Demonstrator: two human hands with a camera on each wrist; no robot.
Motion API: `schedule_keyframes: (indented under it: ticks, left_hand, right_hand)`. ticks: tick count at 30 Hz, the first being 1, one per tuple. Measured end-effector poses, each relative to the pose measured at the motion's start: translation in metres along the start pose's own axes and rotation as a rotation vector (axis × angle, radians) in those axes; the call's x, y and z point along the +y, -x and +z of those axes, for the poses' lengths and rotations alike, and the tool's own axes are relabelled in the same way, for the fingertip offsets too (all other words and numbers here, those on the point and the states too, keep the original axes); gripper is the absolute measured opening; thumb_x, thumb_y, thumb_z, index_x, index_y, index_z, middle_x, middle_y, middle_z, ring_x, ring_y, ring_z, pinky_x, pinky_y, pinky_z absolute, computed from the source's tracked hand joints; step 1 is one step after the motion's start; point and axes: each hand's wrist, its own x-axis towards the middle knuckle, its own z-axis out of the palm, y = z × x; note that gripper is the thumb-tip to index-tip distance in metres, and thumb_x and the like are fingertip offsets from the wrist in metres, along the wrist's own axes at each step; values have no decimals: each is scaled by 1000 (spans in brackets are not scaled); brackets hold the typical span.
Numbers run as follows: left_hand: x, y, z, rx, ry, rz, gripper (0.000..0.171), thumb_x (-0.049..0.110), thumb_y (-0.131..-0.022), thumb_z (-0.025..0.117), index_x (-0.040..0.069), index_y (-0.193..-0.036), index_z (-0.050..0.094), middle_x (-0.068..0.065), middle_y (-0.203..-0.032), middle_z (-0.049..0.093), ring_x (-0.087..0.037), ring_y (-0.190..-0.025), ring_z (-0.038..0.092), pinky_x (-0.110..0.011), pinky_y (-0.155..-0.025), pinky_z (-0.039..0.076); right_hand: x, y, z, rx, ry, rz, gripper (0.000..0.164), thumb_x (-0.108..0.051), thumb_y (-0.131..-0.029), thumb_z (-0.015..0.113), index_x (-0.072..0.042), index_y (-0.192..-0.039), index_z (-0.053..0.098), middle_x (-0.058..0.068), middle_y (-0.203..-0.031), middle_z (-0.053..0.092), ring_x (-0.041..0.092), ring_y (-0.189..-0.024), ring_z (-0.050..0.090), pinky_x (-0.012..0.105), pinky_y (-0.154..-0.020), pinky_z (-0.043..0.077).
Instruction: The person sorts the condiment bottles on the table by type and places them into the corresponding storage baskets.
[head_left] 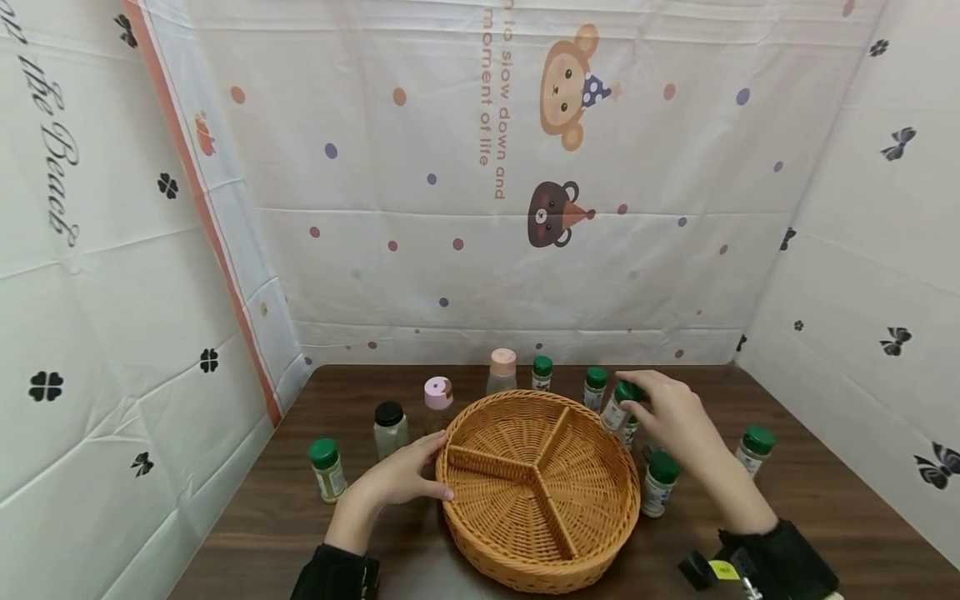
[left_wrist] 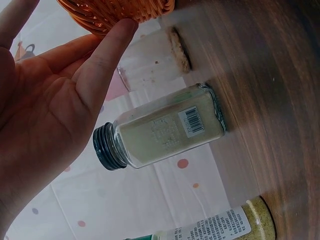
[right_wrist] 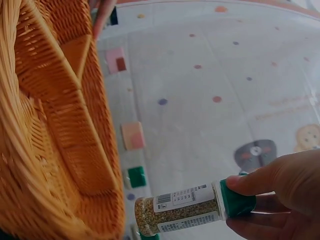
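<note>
In the head view, you read "to slow down and" and "moment of life" sideways on the back sheet (head_left: 442,158) at 12 o'clock; the left sheet (head_left: 97,325) bears "Beach" between 9 and 10. In the left wrist view, a barcode (left_wrist: 192,121) marks the black-capped jar (left_wrist: 150,137). At 5 o'clock in your right wrist view, the green-capped jar (right_wrist: 175,208) carries a barcode and illegible print.

The round wicker basket (head_left: 495,517) is woven in honey-brown. The held cylindrical clear jar (right_wrist: 187,209) is capped in green, labelled in white and speckled in tan. The square glass jar (left_wrist: 170,132) is lidded in black. The white cloth backdrop (head_left: 360,108) is dotted in red and blue.
</note>
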Motion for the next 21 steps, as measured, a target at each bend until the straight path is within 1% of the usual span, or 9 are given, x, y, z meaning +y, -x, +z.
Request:
schedule_keyframes:
  ticks: [3,6,9,11,15,16,18,21]
  left_hand:
    - [0,0,0,-1,0,2,88,23,-83,82,-4,-152,34,-24,-160,30,-43,-137,48,-59,-113,37]
    - [-1,-1,0,3,-2,1,89,24,-83,82,-3,-153,34,-24,-161,30,-42,-137,48,-59,-113,36]
    - [-1,-1,0,5,-10,4,89,24,-83,82,-4,-152,34,-24,-160,30,-43,-137,48,-59,-113,37]
    - [-2,-2,0,1,-13,7,89,24,-83,82,-4,-152,34,-25,-160,30,-43,-137,48,-59,-113,37]
    - [-3,-2,0,-1,-10,10,89,24,-83,82,-4,-152,34,-25,-160,30,-43,-137,48,-59,-112,37]
    - [-3,-2,0,-1,-13,10,88,24,-83,82,-4,-152,34,-25,-160,30,-43,-137,48,-59,-112,38]
    - [-3,-2,0,-2,-17,12,89,24,-84,81,-4,-153,33,-25,-160,30,-43,-137,48,-59,-112,38]
    - [-3,-1,-1,-4,-24,13,89,25,-84,81,-4,-153,33,-25,-160,30,-43,-137,48,-59,-112,38]
  right_hand:
    - [-5,-8,13,-19,-13,-8,43,-12,-90,72,-2,-131,62,24,-127,64,35,-97,69,47,-72,58]
    - [-9,-14,26,-45,-18,-20,43,-12,-90,72,-3,-131,63,23,-130,63,36,-100,69,46,-73,59]
    - [-13,-20,38,-70,-22,-19,43,-11,-90,73,-3,-131,63,23,-129,64,34,-98,70,40,-69,59]
    - [-14,-23,45,-89,-19,-8,42,-10,-90,73,-3,-130,64,23,-128,64,31,-92,70,36,-63,57]
    - [-16,-29,58,-132,-16,23,40,-7,-90,72,-3,-128,65,22,-122,67,28,-88,70,30,-58,52]
    - [-16,-31,60,-144,-16,27,39,-5,-89,72,-3,-128,65,22,-120,68,28,-87,70,29,-57,50]
    - [-15,-33,65,-160,-12,37,39,-4,-89,72,-4,-127,66,21,-117,69,29,-90,70,29,-59,52]
    - [-14,-36,71,-181,-17,50,38,-2,-88,72,-4,-126,66,19,-115,70,30,-91,70,30,-59,51]
